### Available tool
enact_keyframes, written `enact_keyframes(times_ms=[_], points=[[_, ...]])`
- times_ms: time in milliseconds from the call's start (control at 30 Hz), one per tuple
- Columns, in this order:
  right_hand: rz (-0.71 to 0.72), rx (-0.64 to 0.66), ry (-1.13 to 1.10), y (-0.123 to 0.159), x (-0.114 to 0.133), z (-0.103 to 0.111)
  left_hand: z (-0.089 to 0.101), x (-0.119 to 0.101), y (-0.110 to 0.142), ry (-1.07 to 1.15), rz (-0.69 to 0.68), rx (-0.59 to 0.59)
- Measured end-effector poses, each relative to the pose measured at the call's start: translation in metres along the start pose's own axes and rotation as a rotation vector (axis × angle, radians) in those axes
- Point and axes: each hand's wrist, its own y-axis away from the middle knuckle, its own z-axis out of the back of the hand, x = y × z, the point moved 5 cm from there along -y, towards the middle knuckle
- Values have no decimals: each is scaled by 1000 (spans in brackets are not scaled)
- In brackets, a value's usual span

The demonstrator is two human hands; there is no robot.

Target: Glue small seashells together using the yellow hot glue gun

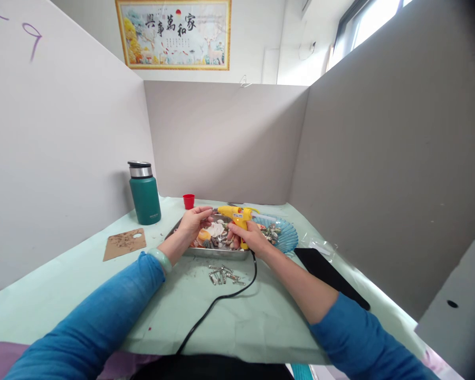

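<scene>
My right hand (pixel 250 236) is wrapped round the handle of a yellow hot glue gun (pixel 234 212), its nozzle pointing left. A clear glue stick sticks out of its back, and a black cord runs down from the handle. At the nozzle tip, my left hand (pixel 198 221) is closed in a pinch; whatever small thing lies between the fingers is too small to make out. Both hands are above a metal tray (pixel 217 254) of shells and small decorations (pixel 214 232). In front of the tray lies a loose pile of small silvery metal clips (pixel 224 275).
A green bottle (pixel 144 198) and a brown card (pixel 124 244) are on the left. A red cup (pixel 189 201) stands behind the tray. To the right are a blue scalloped plate (pixel 287 236) with small pieces, clear plastic bags and a black flat strip (pixel 328 275). Grey partitions enclose the table.
</scene>
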Motion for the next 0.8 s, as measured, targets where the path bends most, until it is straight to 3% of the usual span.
enact_keyframes(times_ms=[633,800], points=[[4,6,7,1,1,0,1,1,-1,-12,-22,5],[23,-47,6,1,4,2,0,0,0,-29,-32,1]])
